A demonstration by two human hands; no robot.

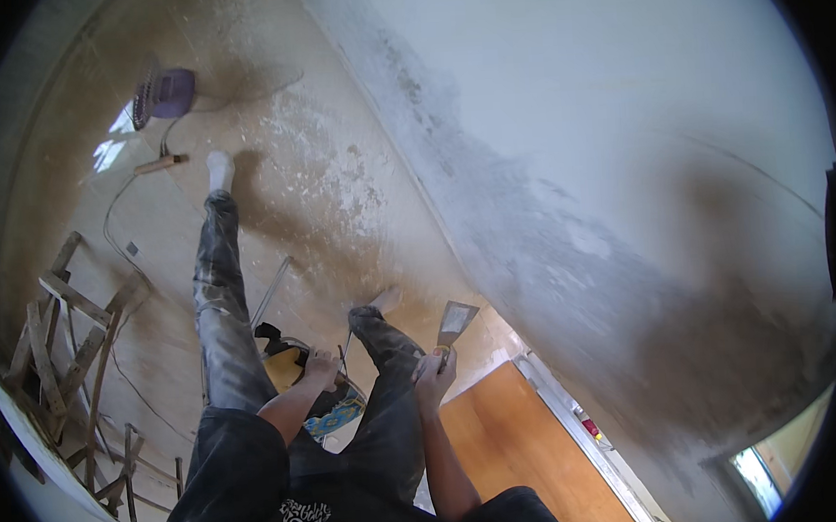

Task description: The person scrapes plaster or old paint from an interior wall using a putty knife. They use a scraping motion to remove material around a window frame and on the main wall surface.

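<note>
My right hand (pixel 432 380) grips the handle of a putty knife (pixel 457 323), its broad metal blade pointing up toward the wall. My left hand (pixel 320 368) has curled fingers over a black and yellow object (pixel 282 367) with metal tubes and a blue patterned part (pixel 336 416), between my legs; what exactly it grips is unclear. My dusty trousered legs are apart, with feet in light socks on the dusty floor (pixel 309 172).
A patched wall (pixel 618 109) runs along the right. An orange wooden board (pixel 503 436) lies beside my right arm. Wooden trestles (pixel 85 307) stand at left. A purple appliance (pixel 173 92), a power strip (pixel 158 165) and trailing cords lie on the floor at upper left.
</note>
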